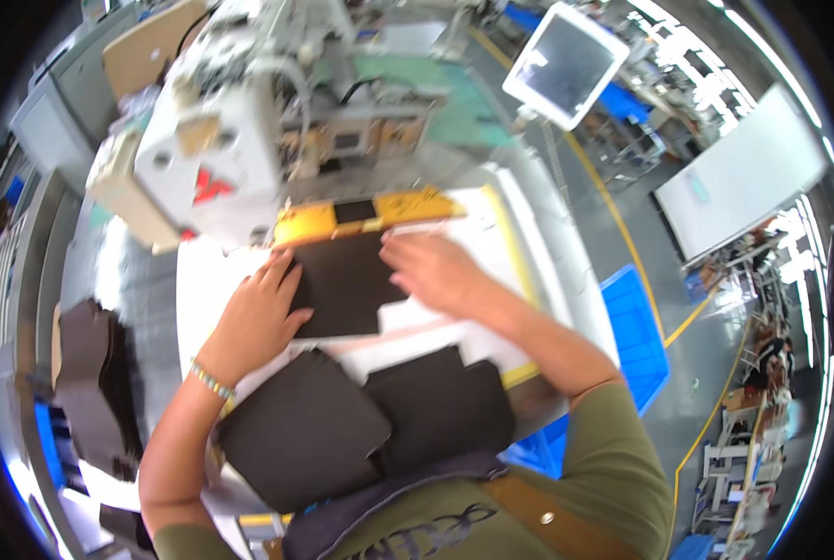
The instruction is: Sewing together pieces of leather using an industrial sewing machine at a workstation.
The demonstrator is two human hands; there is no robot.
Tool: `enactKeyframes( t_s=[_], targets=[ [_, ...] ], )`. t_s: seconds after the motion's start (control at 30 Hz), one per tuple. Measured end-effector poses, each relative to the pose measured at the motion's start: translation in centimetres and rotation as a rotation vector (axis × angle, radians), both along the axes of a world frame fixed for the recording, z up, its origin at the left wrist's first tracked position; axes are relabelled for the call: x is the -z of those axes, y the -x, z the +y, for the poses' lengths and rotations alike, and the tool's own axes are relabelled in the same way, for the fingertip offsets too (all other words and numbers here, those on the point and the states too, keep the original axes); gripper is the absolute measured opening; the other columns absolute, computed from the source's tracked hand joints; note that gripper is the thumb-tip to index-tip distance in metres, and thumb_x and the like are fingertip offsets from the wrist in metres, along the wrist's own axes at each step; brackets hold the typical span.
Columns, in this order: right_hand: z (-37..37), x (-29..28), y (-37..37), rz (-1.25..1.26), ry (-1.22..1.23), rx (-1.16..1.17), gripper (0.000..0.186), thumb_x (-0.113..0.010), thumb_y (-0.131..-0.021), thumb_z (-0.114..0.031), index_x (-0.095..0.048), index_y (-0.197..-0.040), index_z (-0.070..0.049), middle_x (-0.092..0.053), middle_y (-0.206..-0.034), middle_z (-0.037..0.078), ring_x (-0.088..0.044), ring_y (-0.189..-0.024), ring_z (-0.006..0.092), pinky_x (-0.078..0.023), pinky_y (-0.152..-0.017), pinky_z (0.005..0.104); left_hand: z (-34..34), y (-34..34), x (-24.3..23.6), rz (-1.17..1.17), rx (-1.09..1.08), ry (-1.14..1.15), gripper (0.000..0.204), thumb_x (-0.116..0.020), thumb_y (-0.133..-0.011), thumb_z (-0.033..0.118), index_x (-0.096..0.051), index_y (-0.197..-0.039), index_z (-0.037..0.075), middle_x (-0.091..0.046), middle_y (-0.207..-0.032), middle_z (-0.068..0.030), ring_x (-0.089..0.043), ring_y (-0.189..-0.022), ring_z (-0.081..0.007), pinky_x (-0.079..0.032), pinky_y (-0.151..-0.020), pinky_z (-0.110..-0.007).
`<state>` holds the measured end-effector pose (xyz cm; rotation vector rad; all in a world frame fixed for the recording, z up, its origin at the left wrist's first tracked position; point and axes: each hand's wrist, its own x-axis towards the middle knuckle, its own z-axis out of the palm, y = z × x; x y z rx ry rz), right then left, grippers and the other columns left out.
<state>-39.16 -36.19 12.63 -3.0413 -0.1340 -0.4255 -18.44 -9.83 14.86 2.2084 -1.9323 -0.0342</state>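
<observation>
White worktop (pixel 198 299), grey floor (pixel 639 196); left hand (pixel 257 317) and right hand (pixel 436 271), both spread, on dark panel (pixel 342 285)

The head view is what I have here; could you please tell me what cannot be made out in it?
In the head view:
Left hand, right hand: palms hidden by their own backs.
Dark panel between them: underside hidden by its upper face.
Nearer dark piece, right: lower edge covered by clothing.
Blue crate: partly hidden by the right arm.
White machine: small parts blurred.
</observation>
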Motion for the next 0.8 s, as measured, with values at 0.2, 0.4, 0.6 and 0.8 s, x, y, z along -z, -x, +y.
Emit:
enactKeyframes(
  t_s=[0.2, 0.4, 0.6, 0.8],
  targets=[
    [0.1, -2.4, 0.1, 0.225, -0.064, 0.066, 0.041, -0.073, -0.094, -0.019, -0.07, -0.132, -0.002, -0.065, -0.145, 0.014, -0.061, -0.131, 0.0311, -0.052, -0.11, 0.0424, -0.1, 0.6, -0.4, -0.01, 0.0, -0.025, 0.062, -0.072, -0.097, 0.032, -0.057, -0.142, -0.008, -0.049, -0.155, -0.0285, -0.052, -0.142, -0.0403, -0.048, -0.113, -0.046],
    [-0.9, -4.6, -0.6, 0.29, -0.076, 0.035, 0.043, -0.076, -0.088, -0.012, -0.071, -0.13, -0.003, -0.066, -0.145, 0.014, -0.061, -0.132, 0.0339, -0.052, -0.109, 0.0441, -0.5, 0.3, 0.4, -0.068, 0.006, 0.08, 0.057, -0.07, -0.099, 0.033, -0.059, -0.141, -0.006, -0.052, -0.154, -0.0246, -0.057, -0.135, -0.0374, -0.049, -0.111, -0.044],
    [-0.9, -4.7, -0.5, 0.287, -0.069, 0.084, 0.038, -0.073, -0.096, -0.016, -0.072, -0.131, -0.002, -0.065, -0.149, 0.011, -0.058, -0.138, 0.0316, -0.048, -0.115, 0.0419, -1.0, -0.2, 1.9, -0.138, 0.028, 0.143, 0.053, -0.067, -0.102, 0.033, -0.06, -0.14, -0.004, -0.056, -0.15, -0.0196, -0.061, -0.127, -0.0342, -0.05, -0.11, -0.042],
    [-0.3, -4.3, -0.8, 0.281, -0.102, 0.029, 0.037, -0.068, -0.1, -0.019, -0.072, -0.133, -0.003, -0.063, -0.151, 0.01, -0.056, -0.141, 0.0304, -0.047, -0.117, 0.0416, 0.0, 0.5, 1.8, -0.218, -0.049, 0.106, 0.049, -0.067, -0.103, 0.03, -0.062, -0.138, -0.004, -0.059, -0.146, -0.0176, -0.061, -0.127, -0.0325, -0.05, -0.109, -0.042]
  ],
)
